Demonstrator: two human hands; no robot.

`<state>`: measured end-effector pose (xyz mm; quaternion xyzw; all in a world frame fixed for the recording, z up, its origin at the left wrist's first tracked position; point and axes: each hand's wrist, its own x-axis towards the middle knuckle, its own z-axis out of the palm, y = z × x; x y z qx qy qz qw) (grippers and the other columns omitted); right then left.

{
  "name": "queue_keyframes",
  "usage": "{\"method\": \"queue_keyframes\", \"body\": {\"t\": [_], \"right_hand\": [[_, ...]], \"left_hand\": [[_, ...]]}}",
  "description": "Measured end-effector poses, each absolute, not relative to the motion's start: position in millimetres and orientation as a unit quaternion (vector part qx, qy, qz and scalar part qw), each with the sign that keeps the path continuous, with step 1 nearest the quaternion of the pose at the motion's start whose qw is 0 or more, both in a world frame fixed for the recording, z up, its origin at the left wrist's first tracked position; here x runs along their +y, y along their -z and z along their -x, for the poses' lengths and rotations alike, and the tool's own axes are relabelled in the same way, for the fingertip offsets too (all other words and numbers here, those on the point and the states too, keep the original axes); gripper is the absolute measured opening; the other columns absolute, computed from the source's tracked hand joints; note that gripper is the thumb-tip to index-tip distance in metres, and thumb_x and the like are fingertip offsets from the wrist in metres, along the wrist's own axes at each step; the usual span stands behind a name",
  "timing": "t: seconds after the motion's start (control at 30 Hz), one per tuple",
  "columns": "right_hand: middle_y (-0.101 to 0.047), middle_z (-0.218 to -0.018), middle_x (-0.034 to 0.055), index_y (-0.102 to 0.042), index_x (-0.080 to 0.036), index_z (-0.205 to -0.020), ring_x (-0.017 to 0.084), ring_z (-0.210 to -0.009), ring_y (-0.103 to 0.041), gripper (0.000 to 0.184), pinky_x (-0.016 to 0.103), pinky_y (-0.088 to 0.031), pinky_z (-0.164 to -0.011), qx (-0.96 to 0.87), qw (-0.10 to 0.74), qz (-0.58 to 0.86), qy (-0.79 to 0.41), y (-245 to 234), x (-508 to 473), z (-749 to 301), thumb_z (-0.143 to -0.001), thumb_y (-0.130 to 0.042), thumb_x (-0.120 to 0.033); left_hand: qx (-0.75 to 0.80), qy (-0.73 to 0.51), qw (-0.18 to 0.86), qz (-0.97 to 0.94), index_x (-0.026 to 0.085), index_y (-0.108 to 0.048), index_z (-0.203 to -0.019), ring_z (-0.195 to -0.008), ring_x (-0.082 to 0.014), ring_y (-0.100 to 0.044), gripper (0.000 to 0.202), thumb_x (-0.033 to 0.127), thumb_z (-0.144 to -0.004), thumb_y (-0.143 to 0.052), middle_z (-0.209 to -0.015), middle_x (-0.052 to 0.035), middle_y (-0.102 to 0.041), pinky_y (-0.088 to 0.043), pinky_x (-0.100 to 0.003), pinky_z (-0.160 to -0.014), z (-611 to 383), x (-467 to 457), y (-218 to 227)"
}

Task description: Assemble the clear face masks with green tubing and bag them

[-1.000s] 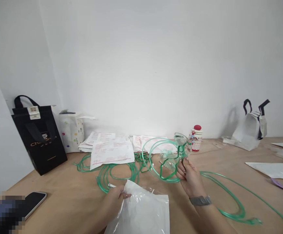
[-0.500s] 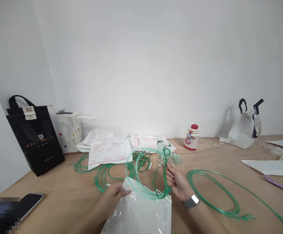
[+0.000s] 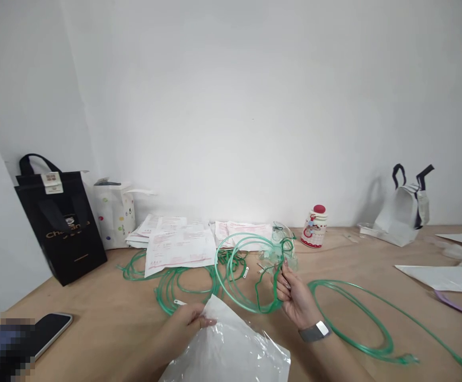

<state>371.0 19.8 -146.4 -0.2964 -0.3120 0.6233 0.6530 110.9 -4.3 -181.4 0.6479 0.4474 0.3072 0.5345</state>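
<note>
My left hand pinches the upper edge of a clear-and-white plastic pouch, which hangs towards me at the bottom of the view. Coiled green tubing is gripped in my right hand, held up above the table, with a darker green elastic strap dangling from it. A clear, pale green mask-like piece shows behind my right fingers, partly hidden. The coil and the pouch are apart. On my right wrist is a band with a pale square face.
Printed white packets and more green tubing lie behind my hands. A loose tubing coil rests on the right. A bottle, a black bag, a white bag and a phone stand or lie around the table.
My right hand has moved the green coil slightly up and to the right, away from the pouch. The pouch has tilted, its lower right corner shifting right.
</note>
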Motion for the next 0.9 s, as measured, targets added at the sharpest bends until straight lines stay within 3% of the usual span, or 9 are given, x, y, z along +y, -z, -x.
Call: {"method": "queue_keyframes", "body": {"t": [0.23, 0.6, 0.9], "right_hand": [[-0.031, -0.041, -0.0138, -0.036, -0.021, -0.065, 0.001, -0.034, -0.008, 0.046, 0.012, -0.007, -0.03, -0.337, 0.613, 0.301, -0.648, 156.3, 12.6, -348.1, -0.06, -0.073, -0.047], [-0.026, -0.041, -0.0132, -0.033, -0.02, -0.059, 0.001, -0.036, -0.005, 0.047, 0.013, -0.008, -0.032, -0.397, 0.547, 0.283, -0.681, 140.3, 5.5, -359.4, -0.064, -0.07, -0.048], [-0.027, -0.041, -0.0136, -0.034, -0.02, -0.062, 0.001, -0.035, -0.003, 0.041, 0.012, -0.005, -0.031, -0.424, 0.383, 0.32, -0.755, 145.8, 10.8, -364.6, -0.069, -0.067, -0.044]], "left_hand": [[0.419, -0.382, 0.577, -0.588, 0.012, -0.067, -0.077, -0.075, -0.0233, -0.062, 0.042, 0.051, -0.061, -0.067, -0.072, -0.0049, -0.07, -0.043, -0.03, -0.067, -109.2, 5.4, 172.5], [0.482, -0.416, 0.566, -0.524, 0.013, -0.062, -0.068, -0.054, -0.0176, -0.06, 0.038, 0.046, -0.053, -0.074, -0.058, -0.0005, -0.068, -0.04, -0.026, -0.051, -95.9, 20.3, 178.2], [0.473, -0.416, 0.547, -0.551, 0.014, -0.062, -0.069, -0.066, -0.0199, -0.063, 0.031, 0.04, -0.056, -0.074, -0.068, -0.0022, -0.071, -0.043, -0.027, -0.06, -94.7, 9.6, 163.6]]}}
